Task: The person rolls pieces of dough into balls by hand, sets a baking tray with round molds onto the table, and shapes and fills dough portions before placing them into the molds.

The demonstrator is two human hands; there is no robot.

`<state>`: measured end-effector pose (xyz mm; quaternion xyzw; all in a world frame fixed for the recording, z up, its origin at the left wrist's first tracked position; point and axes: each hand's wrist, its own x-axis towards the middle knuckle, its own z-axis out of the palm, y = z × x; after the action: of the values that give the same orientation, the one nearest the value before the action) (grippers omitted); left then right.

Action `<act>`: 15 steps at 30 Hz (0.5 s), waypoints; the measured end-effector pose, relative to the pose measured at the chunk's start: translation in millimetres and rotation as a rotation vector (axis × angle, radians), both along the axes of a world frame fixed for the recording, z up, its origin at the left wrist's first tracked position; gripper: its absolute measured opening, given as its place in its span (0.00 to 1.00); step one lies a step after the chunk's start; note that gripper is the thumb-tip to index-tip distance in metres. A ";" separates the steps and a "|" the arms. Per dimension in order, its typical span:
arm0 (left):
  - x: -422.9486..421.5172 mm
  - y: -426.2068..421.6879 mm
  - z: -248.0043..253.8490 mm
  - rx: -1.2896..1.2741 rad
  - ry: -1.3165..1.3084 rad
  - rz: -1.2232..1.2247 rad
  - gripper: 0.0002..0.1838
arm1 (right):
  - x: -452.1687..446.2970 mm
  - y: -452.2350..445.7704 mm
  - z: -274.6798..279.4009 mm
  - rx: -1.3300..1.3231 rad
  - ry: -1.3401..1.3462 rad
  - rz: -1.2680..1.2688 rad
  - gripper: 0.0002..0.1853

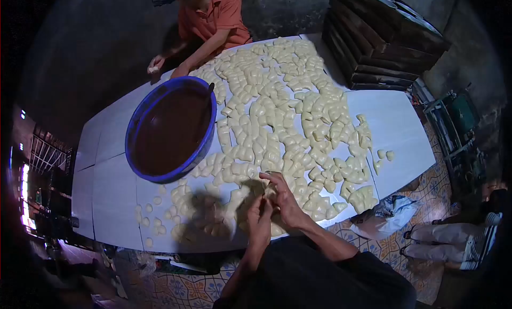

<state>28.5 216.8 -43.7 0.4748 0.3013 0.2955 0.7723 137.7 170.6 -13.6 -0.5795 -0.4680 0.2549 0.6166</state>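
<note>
My left hand point(259, 214) and my right hand point(284, 198) meet over the near edge of the white table. Their fingers are curled together around a small pale piece of dough point(270, 192), mostly hidden by the fingers. Beneath and beyond them, a wide spread of pale, plump dough pieces point(266, 125) covers much of the tabletop, many pressed side by side in rows. Several small round dough balls point(158, 222) lie apart to the left of my hands.
A blue-rimmed basin point(211, 133) of brown filling, with a utensil handle, stands at left. Across the table, a person in an orange shirt point(226, 13) holds something small and pale. Dark stacked trays point(373, 47) rise at back right. A white sack point(385, 217) sits beside the table point(394, 127).
</note>
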 end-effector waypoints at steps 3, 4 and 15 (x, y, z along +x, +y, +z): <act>-1.3 11.4 0.3 -0.010 -0.005 0.029 0.09 | -9.5 -1.3 -10.7 0.089 0.143 0.047 0.42; 1.4 12.6 7.4 -0.178 -0.129 0.085 0.07 | -7.6 -1.8 -7.0 0.116 0.156 0.064 0.41; -9.5 10.0 12.8 -0.356 -0.300 -0.047 0.20 | -3.8 -8.1 -12.0 0.216 -0.070 -0.012 0.21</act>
<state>19.0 226.8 -30.9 0.2887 0.2192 0.2869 0.8867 133.9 162.5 -25.6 -0.5210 -0.5103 0.1789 0.6604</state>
